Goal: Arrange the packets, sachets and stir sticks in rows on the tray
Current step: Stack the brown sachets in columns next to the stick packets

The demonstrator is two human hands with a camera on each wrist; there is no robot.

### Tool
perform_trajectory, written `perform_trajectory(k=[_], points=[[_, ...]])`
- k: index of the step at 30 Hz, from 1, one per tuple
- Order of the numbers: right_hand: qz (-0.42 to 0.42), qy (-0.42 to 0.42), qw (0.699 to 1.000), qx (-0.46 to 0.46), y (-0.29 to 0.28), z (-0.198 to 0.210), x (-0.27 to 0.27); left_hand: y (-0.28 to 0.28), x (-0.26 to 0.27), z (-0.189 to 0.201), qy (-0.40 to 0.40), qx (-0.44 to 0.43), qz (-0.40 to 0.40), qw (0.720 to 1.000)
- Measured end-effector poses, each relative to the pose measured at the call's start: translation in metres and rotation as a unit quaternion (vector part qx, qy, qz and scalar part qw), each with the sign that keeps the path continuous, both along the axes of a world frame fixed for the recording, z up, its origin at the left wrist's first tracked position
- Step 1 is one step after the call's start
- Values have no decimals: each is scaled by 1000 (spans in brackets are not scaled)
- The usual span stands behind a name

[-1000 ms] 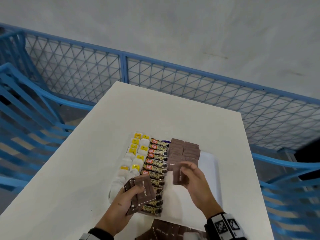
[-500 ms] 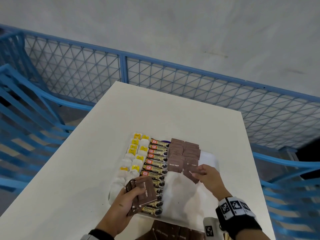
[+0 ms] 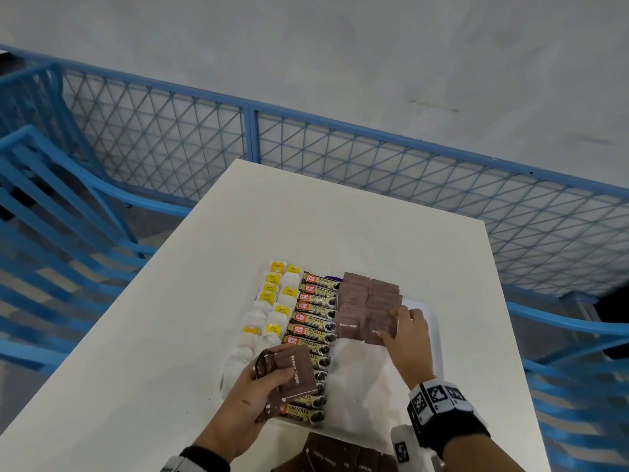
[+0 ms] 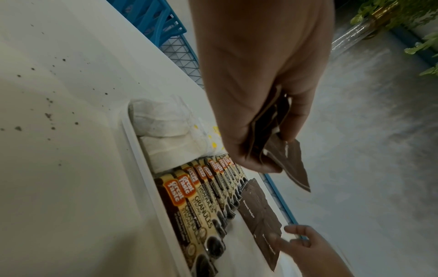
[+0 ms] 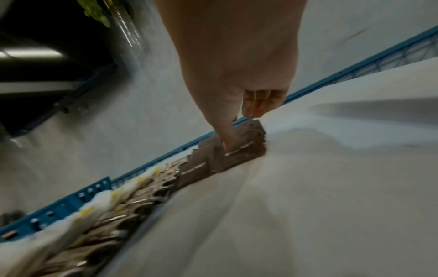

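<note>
Since the earlier frames, the right hand (image 3: pixel 406 338) has carried its brown sugar packet (image 3: pixel 380 330) from mid-air down onto the tray (image 3: pixel 437 335), right of centre in the head view. That packet now lies flat at the near end of the right-hand brown row (image 3: pixel 371 301), beside a packet reading "Brown Sugar". Right grip: thumb pressed on the packet's face, the other fingers curled at its far edge, so it still pinches the packet; the right wrist view is blurred but shows the thumb tip on the brown surface. The left hand (image 3: pixel 253 400), lower centre, has barely shifted. Left grip: clenched round a stack of brown packets (image 3: pixel 294 373), thumb on top, held above the near end of the coffee sachets (image 3: pixel 315 321). Coffee sachets run in one row left of the brown rows; white and yellow packets (image 3: pixel 272 311) fill the tray's left side. More brown packets (image 3: pixel 326 459) lie on the table (image 3: pixel 170 318) at the bottom edge.
</note>
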State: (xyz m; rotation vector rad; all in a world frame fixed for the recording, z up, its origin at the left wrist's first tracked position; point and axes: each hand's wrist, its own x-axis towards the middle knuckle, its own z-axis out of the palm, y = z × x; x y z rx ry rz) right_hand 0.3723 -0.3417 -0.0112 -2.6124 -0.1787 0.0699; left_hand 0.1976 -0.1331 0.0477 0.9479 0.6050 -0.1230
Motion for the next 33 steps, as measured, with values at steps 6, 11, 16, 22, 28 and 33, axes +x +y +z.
perform_trajectory(k=[6, 11, 16, 22, 28, 33], points=[[142, 55, 979, 138, 36, 33, -51, -3, 0, 2, -14, -9, -8, 1000], [221, 254, 903, 266, 52, 56, -91, -5, 1, 2, -33, -2, -5, 999], [187, 252, 900, 302, 57, 48, -106, -5, 0, 0, -27, -13, 4, 1000], [71, 295, 874, 379, 47, 41, -98, 1, -4, -4, 19, 37, -30, 999], [-66, 274, 869, 407, 20, 18, -77, 9, -7, -6, 41, 17, -16, 999], [-124, 246, 885, 376, 17, 3, -54, 11, -7, -6, 71, 14, -2, 997]])
